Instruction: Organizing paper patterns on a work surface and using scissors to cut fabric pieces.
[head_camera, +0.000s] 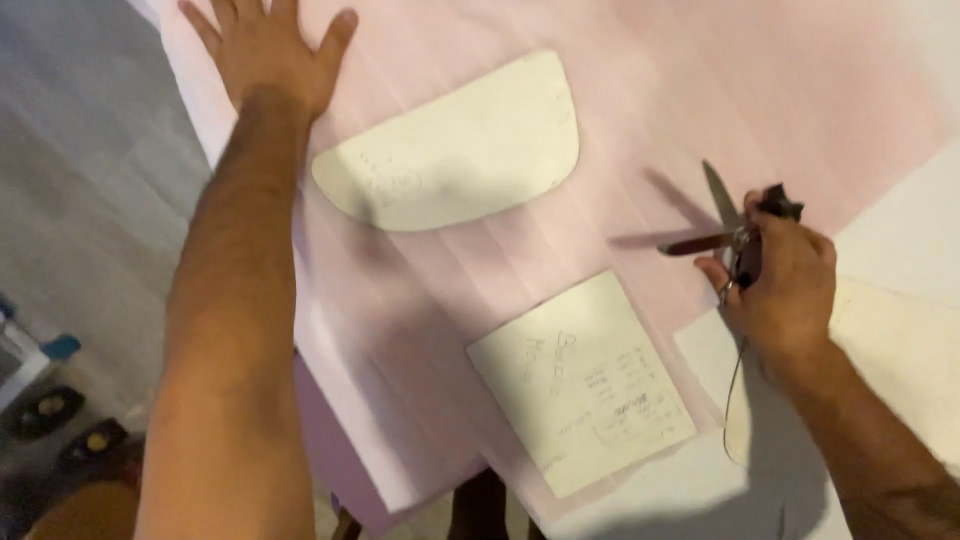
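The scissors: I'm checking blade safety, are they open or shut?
Open. The scissors in the right hand show two blades spread apart in a V over the pink fabric.

My left hand (268, 55) loses its fingertips past the top edge of the frame. My right hand (785, 280) covers the handles of the scissors (722, 225), blades blurred. Pencil marks on the square card (580, 380) are too faint to tell.

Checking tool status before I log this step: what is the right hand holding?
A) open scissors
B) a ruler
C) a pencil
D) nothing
A: the right hand grips scissors with the blades spread apart over the pink fabric.
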